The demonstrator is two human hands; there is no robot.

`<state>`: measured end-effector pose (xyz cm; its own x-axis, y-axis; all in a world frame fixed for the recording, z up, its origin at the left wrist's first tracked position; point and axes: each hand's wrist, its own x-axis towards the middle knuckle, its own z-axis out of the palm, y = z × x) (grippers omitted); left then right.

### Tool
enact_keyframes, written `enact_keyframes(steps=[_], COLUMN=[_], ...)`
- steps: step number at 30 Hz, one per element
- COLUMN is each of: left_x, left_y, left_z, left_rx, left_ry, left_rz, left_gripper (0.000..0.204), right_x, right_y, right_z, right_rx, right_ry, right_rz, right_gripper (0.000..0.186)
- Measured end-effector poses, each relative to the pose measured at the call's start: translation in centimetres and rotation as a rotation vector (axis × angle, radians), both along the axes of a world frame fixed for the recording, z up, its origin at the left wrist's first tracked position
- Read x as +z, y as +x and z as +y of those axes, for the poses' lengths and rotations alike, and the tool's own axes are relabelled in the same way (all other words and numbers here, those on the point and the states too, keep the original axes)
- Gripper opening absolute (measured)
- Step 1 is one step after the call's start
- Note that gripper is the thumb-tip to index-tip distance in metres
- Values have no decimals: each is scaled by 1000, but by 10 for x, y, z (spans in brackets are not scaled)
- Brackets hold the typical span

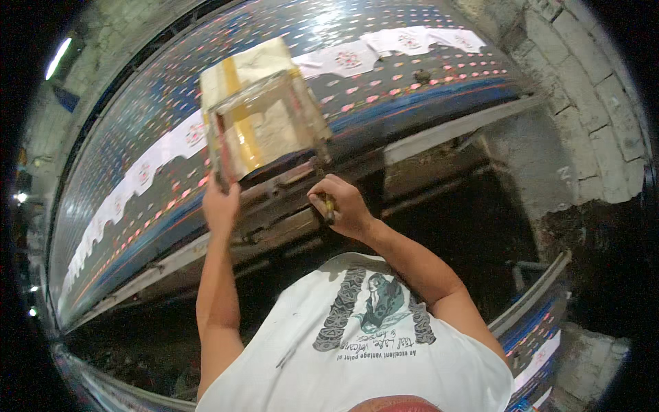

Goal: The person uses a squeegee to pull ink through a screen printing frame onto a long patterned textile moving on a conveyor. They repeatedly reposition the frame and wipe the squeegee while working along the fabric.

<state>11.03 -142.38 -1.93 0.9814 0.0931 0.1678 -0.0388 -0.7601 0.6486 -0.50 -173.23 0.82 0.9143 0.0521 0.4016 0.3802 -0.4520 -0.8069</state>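
Note:
A screen-printing frame (278,127) with yellow tape and pale, stained surfaces stands tilted over the near edge of a long printing table (384,127). My left hand (221,207) is closed around its lower left corner. Just below its lower right corner, my right hand (344,209) is wrapped round a short tool with a yellowish handle (329,206); its kind is not clear. White fabric pieces (347,60) with red printed motifs lie in a row along the table, on both sides of the frame. Part of that row is hidden behind the frame.
A pale rail (446,130) runs along the table's near edge. To the right rises a block wall (583,96). Another table with printed white pieces (539,360) is at the lower right, behind me. A small dark lump (422,77) sits on the long table.

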Motion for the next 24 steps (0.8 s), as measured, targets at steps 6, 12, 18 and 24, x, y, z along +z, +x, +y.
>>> enact_keyframes(steps=[6,12,18,24], left_x=[13,14,-10,79], left_y=[4,23,44,75], left_z=[-12,-13,46,7], left_rx=[19,80,12,103], left_ry=[-16,270,200,91], left_rz=[227,297,112,113], left_gripper=[49,54,51,35], right_x=[48,56,53,47], right_y=[50,97,173,235], right_z=[-148,-272,-332,-369], right_rx=[-202,-390,-178,-2], right_ry=[-421,-896,-1202,-1278], right_rz=[-81,134,53,235], right_gripper=[41,42,40,25])
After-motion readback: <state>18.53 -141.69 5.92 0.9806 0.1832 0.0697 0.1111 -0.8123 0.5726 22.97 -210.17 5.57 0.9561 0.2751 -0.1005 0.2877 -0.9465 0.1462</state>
